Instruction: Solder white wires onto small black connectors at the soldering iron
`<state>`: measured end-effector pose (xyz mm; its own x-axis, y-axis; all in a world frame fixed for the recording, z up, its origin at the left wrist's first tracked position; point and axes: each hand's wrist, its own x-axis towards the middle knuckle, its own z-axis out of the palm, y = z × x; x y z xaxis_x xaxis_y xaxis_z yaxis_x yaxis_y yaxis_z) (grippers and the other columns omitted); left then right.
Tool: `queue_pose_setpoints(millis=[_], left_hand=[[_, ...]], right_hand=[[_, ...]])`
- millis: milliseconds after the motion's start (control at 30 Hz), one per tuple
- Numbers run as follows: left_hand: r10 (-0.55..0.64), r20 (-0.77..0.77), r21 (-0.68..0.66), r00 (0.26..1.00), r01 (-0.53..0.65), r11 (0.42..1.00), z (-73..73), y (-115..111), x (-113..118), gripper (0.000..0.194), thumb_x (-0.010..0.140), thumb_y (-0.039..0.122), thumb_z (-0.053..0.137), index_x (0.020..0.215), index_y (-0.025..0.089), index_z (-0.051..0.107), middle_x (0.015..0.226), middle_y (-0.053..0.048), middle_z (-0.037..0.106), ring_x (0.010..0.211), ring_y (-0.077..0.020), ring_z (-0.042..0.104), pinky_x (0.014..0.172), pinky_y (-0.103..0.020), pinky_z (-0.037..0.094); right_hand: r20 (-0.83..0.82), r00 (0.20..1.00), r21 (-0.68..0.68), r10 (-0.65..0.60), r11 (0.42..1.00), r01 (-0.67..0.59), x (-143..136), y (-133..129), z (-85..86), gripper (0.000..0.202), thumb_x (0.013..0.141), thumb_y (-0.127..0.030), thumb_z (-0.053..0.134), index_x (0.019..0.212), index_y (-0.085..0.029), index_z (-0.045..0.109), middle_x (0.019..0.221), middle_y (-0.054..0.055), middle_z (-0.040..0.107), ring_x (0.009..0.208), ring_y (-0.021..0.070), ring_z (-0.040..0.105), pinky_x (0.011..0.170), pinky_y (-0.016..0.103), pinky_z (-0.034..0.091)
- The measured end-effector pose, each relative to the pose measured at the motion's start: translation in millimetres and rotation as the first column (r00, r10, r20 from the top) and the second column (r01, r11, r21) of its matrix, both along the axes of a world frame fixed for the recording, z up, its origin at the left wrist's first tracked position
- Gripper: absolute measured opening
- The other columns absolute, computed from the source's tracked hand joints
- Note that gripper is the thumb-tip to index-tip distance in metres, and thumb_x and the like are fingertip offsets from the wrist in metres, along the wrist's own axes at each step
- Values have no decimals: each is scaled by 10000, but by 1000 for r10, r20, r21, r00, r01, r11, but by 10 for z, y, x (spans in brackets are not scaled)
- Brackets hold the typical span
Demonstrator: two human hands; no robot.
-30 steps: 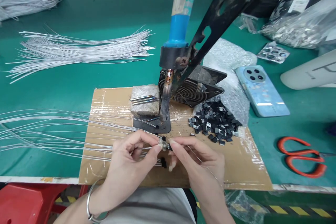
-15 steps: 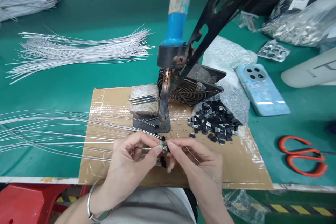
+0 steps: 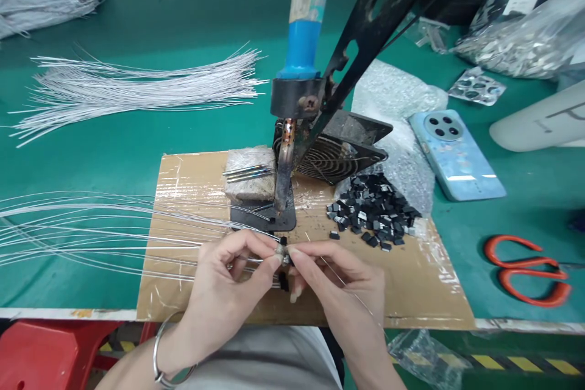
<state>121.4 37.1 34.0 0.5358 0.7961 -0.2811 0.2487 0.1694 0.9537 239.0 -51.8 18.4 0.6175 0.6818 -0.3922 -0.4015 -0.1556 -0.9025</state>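
Thumb and forefinger of my left hand (image 3: 233, 283) are closed in a pinch, and the white wires (image 3: 176, 241) run beneath and behind this hand. My right hand (image 3: 345, 283) pinches the other side of a small black connector (image 3: 287, 259), so the fingertips of both hands almost meet; the contact with any wire end is hidden. A thin solder wire (image 3: 363, 304) threads through my right hand. Just above the fingers, the soldering iron (image 3: 306, 42) points downward in its black holder. Black connectors (image 3: 284, 282) on other wire ends lie beside my fingertips.
Cardboard (image 3: 420, 292) covers the work area. A pile of black connectors (image 3: 379, 213) lies right of a small fan (image 3: 329, 158). Farther out are a phone (image 3: 461, 158), orange-handled scissors (image 3: 530, 271), a white wire bundle (image 3: 146, 85) and bubble wrap (image 3: 393, 88).
Both hands keep their pinch in nearly the same place; my right hand has shifted very slightly left. The whole view has drifted a little, with the iron appearing slightly farther left.
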Motion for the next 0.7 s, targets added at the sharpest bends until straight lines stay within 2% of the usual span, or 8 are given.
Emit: queue_pose_setpoints(millis=[167, 300, 600, 700], left_hand=[[-2, -33, 40, 999, 3, 999, 18, 2, 15, 132, 850, 195, 701, 718, 183, 699, 830, -51, 741, 733, -160, 658, 612, -252, 488], [-13, -59, 52, 998, 16, 998, 41, 10, 35, 140, 844, 193, 688, 706, 177, 679, 826, -66, 738, 727, -172, 657, 616, -270, 495], [-16, -82, 55, 996, 21, 998, 71, 23, 72, 144, 826, 196, 681, 685, 168, 665, 819, -81, 733, 715, -181, 658, 601, -279, 489], [-12, -74, 36, 997, 14, 999, 71, 28, 88, 136, 820, 184, 681, 686, 163, 664, 827, -82, 736, 729, -180, 667, 611, -273, 499]], right_hand=[[-40, 999, 7, -7, 1000, 7, -1, 1, 1, 99, 805, -311, 809, 763, -224, 788, 561, -30, 671, 440, 92, 593, 439, 190, 540], [-36, 999, 10, 14, 1000, -13, 12, 1, -11, 131, 809, -326, 807, 762, -207, 778, 563, -22, 675, 431, 106, 598, 446, 217, 555], [-53, 999, 66, 12, 998, -8, 18, -4, -124, 110, 818, -305, 806, 773, -207, 785, 558, -15, 684, 424, 109, 610, 436, 208, 549], [7, 1000, 76, 3, 997, -3, 5, -11, -159, 105, 830, -303, 798, 787, -208, 786, 553, -20, 665, 432, 112, 600, 432, 212, 523]])
